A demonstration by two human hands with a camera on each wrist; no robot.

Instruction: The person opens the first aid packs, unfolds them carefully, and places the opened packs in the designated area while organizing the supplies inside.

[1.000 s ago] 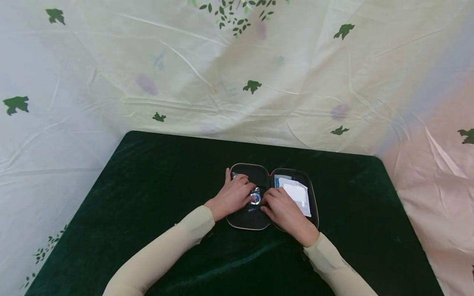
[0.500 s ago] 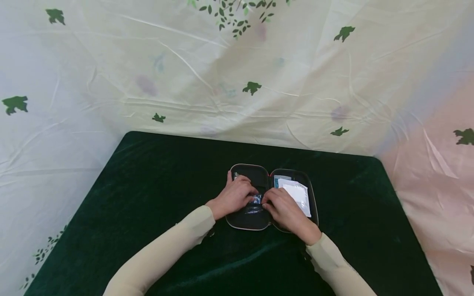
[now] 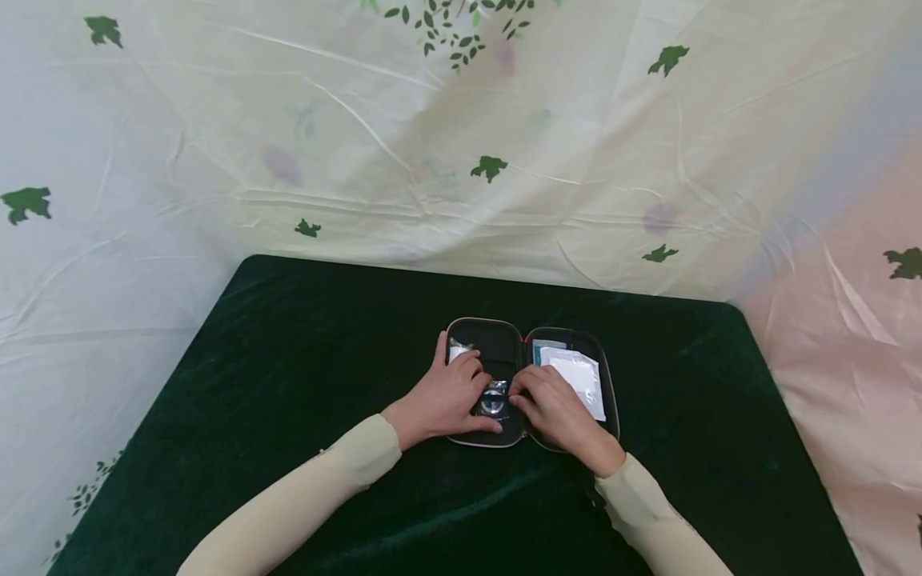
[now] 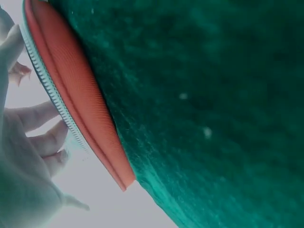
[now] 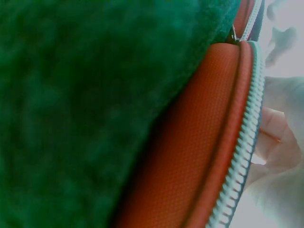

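An unzipped hard case lies spread flat, black inside, with a red shell [image 4: 80, 85] in the left wrist view. In its left half [image 3: 497, 342] is a small shiny packet [image 3: 493, 406] with a round shape on it. A dark strap [image 3: 495, 394] appears to cross this packet. My left hand [image 3: 446, 398] rests over that half, thumb spread away, fingertips touching near the packet. My right hand [image 3: 558, 412] reaches over the right half, its curled fingers and thumb meeting at the strap's right end. The exact pinch is partly hidden by the fingers.
White flat packets [image 3: 576, 376] sit in the case's right half. Another pale item [image 3: 458, 350] shows in the upper left corner, partly behind the left hand. Dark green cloth [image 3: 346, 336] covers the table, and a printed curtain [image 3: 403, 160] hangs behind it.
My left hand has shifted slightly down and left, and its thumb has spread out. The shiny packet now shows lower, on both sides of the strap. The right hand stays nearly still.
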